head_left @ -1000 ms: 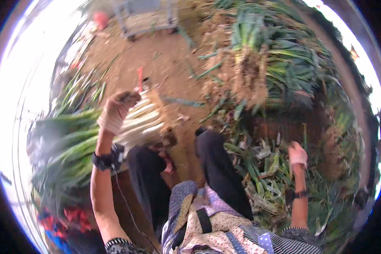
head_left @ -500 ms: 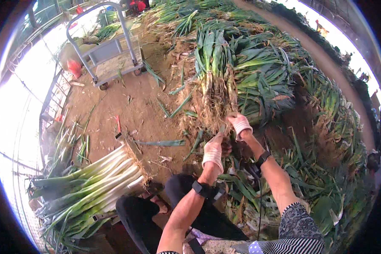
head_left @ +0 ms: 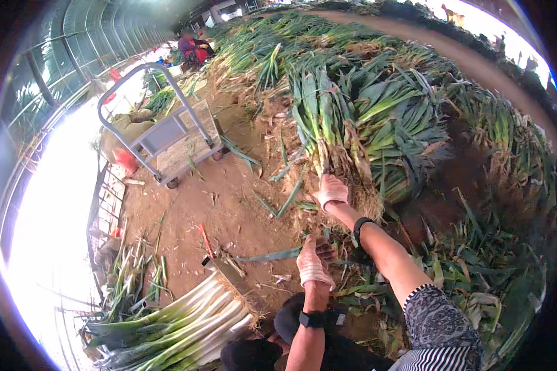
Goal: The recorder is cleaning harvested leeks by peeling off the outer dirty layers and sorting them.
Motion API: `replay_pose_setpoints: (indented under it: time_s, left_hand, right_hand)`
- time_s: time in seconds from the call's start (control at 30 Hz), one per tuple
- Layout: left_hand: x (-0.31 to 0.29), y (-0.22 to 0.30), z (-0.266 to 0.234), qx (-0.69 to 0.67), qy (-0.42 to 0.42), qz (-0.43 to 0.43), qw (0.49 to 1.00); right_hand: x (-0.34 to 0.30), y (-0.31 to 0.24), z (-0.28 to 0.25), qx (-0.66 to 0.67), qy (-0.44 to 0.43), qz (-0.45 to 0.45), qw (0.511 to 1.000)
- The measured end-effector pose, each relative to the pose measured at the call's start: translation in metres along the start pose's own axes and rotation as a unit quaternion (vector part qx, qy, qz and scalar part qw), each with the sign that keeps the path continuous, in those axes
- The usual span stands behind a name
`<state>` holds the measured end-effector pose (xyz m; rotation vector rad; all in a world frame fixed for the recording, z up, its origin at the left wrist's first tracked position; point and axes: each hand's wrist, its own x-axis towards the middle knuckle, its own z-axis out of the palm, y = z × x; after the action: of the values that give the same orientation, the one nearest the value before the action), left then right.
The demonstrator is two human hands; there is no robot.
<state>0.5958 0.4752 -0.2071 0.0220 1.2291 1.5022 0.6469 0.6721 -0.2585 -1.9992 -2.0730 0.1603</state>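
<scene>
A bunch of untrimmed leeks (head_left: 325, 117) lies in front of me, green leaves pointing away and brown, rooty ends toward me. My right hand (head_left: 332, 190), in a pale glove, is closed at the root end of a leek on the bunch's left side. Nearer to me, my left hand (head_left: 314, 263), also gloved, is held apart from the bunch with its fingers curled. Whatever it may hold is too small to make out. Cleaned leeks (head_left: 185, 321) with long white shafts lie side by side at the lower left, their roots against a board (head_left: 232, 275).
A grey platform cart (head_left: 167, 133) stands on the dirt floor at the far left. Heaped leeks (head_left: 402, 117) stretch along the right and back. Loose leaves (head_left: 284, 201) litter the ground. Another person (head_left: 195, 48) sits far back. A red bag (head_left: 125, 161) lies beside the cart.
My right hand has moved forward onto the root end of the leek bunch. My left hand has drawn back toward me, away from the roots. The view has tilted up.
</scene>
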Motion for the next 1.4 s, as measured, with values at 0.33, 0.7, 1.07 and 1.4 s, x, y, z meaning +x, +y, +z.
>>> replay_pose_setpoints:
  time_s: [0.33,0.7,1.07,1.4]
  left_hand:
    - [-0.008,0.025,0.001,-0.002,0.028,-0.014,1.0]
    - [0.043,-0.065,0.019,0.205,-0.033,0.136,0.969]
    - [-0.039,-0.11,0.088,-0.041,-0.175,-0.172,0.969]
    - [-0.049,-0.156,0.079,0.031,-0.147,-0.158,0.976]
  right_hand:
    - [-0.011,0.038,-0.013,0.353,-0.035,0.173,0.919]
    - [-0.264,0.151,-0.157,0.724,-0.037,0.179,0.665]
    - [-0.412,0.223,-0.244,0.729,-0.081,0.181,0.655]
    - [-0.427,0.251,-0.208,0.843,-0.054,0.103,0.524]
